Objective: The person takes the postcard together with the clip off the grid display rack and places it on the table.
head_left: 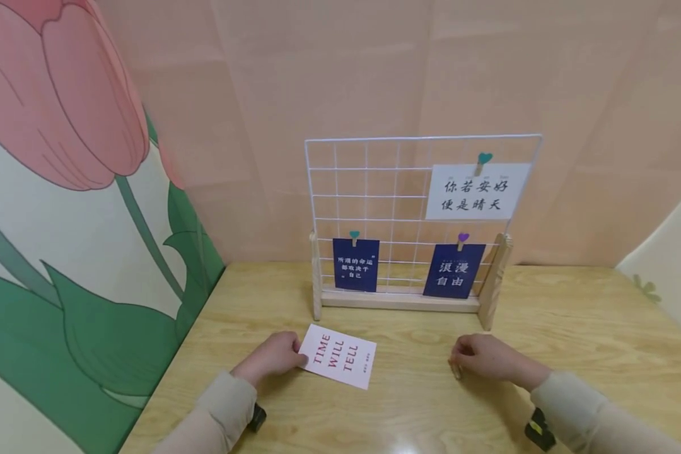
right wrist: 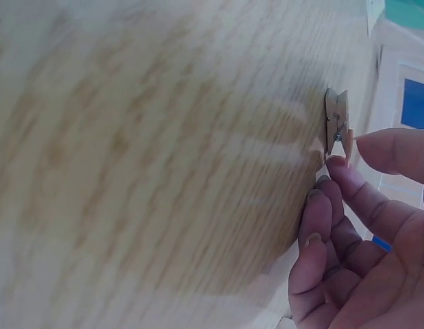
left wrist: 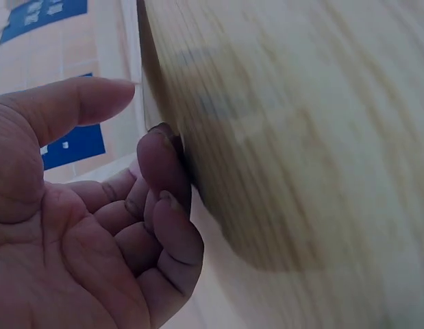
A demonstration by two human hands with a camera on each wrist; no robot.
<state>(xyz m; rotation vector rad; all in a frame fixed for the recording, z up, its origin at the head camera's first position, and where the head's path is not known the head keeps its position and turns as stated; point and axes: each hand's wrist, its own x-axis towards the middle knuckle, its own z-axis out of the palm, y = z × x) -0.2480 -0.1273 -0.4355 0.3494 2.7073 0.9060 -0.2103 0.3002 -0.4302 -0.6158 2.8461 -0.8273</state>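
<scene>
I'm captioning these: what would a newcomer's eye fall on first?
Probably the huge pink tulip, at the head view's left. Next, the white wire grid on the table, with three clipped cards. In front, the left grip holds a "TIME WILL TELL" card; the right grip pinches a wooden clip.

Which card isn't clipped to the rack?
The red-lettered TIME WILL TELL card, held in the left hand; the other three cards are clipped on the rack.
</scene>
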